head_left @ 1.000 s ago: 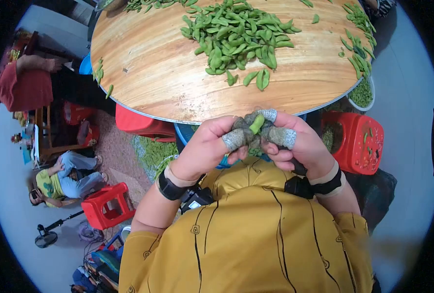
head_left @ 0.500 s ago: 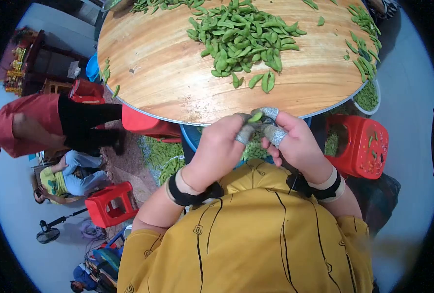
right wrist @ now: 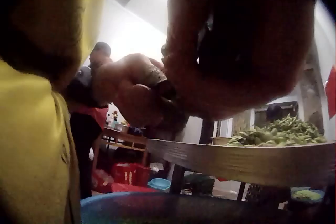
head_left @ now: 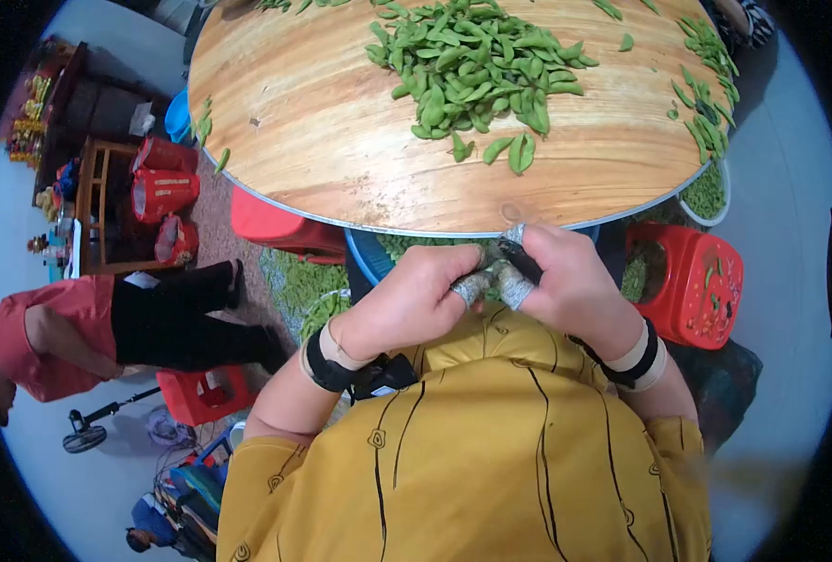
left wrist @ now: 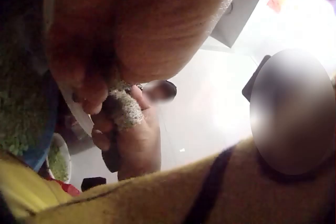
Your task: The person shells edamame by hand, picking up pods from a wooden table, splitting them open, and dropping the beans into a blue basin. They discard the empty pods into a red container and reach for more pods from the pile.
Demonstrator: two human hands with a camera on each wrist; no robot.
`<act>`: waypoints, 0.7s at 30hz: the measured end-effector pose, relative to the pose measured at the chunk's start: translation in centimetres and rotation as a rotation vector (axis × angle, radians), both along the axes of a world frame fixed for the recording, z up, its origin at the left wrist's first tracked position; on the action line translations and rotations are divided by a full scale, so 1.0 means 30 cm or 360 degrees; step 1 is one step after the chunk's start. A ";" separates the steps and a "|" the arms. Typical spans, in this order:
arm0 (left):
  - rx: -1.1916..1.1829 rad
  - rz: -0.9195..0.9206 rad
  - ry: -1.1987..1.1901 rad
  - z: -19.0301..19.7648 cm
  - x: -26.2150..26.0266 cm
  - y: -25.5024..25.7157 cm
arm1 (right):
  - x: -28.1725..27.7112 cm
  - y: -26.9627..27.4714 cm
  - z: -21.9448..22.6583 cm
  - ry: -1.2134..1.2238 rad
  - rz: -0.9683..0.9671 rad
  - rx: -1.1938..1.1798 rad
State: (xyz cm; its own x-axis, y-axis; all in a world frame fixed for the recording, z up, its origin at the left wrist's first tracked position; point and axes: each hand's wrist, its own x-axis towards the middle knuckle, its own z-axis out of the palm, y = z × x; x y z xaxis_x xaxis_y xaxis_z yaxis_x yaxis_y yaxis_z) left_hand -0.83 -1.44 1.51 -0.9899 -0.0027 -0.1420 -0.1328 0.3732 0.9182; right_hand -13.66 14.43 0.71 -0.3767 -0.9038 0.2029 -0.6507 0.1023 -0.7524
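Both hands meet over a blue basin (head_left: pixel 367 258) at the table's near edge, with grey wraps on their fingertips. My left hand (head_left: pixel 411 298) has its thumb and fingers curled together around a green soybean pod (head_left: pixel 493 255), which is mostly hidden. Against it my right hand (head_left: pixel 573 281) pinches from the other side, a dark narrow strip lying along its index finger. In the left wrist view the wrapped fingertips (left wrist: pixel 125 109) of the two hands touch. Green beans lie in the basin beneath. A pile of soybean pods (head_left: pixel 477 70) sits on the round wooden table (head_left: pixel 322 178).
Red stools (head_left: pixel 706 290) stand at both sides, one with scraps on its seat. At the right a white bowl (head_left: pixel 711 214) holds green beans. Pods lie in a heap (head_left: pixel 294 290) on the floor. A person in a red shirt (head_left: pixel 60 323) walks at the left near a fan (head_left: pixel 85 433).
The green pod, plainly visible between the fingertips before, is now nearly hidden. Both hands have dropped slightly toward the body. The person in red has moved down the left side of the view.
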 end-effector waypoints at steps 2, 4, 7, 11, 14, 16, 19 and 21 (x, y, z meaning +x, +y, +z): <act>0.0046 -0.0048 0.0022 0.005 0.013 -0.002 | 0.016 -0.006 -0.014 -0.0045 -0.0012 0.0038; 0.0803 0.0195 -0.0487 0.031 0.023 0.001 | 0.025 -0.006 -0.017 -0.0090 -0.0026 0.0078; 0.1366 0.0289 -0.0449 -0.004 0.057 -0.029 | 0.009 0.000 0.013 -0.0651 -0.0114 0.0232; 0.1150 0.0480 -0.0394 -0.035 0.071 -0.043 | 0.011 0.013 0.026 -0.1134 -0.0239 0.0211; 0.0809 0.0433 -0.0370 -0.043 0.061 -0.015 | 0.025 0.025 -0.018 -0.0124 -0.0143 0.0117; 0.0800 0.0368 -0.0363 -0.034 0.049 0.007 | 0.042 0.013 -0.011 0.0094 -0.0193 0.0015; 0.0195 0.0222 -0.0314 -0.009 0.027 0.027 | 0.053 -0.013 -0.039 0.0245 -0.0062 0.0003; -0.0145 0.0227 -0.0078 -0.035 0.029 0.051 | 0.066 -0.009 -0.045 0.0370 -0.0022 0.0054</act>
State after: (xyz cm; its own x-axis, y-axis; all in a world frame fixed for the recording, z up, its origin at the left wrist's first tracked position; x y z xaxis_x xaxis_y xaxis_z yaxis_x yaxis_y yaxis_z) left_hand 0.05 0.10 0.46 -0.9704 -0.1578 -0.1827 -0.2340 0.4286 0.8727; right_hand -11.68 14.16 -0.63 -0.3361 -0.9065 0.2554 -0.8043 0.1351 -0.5787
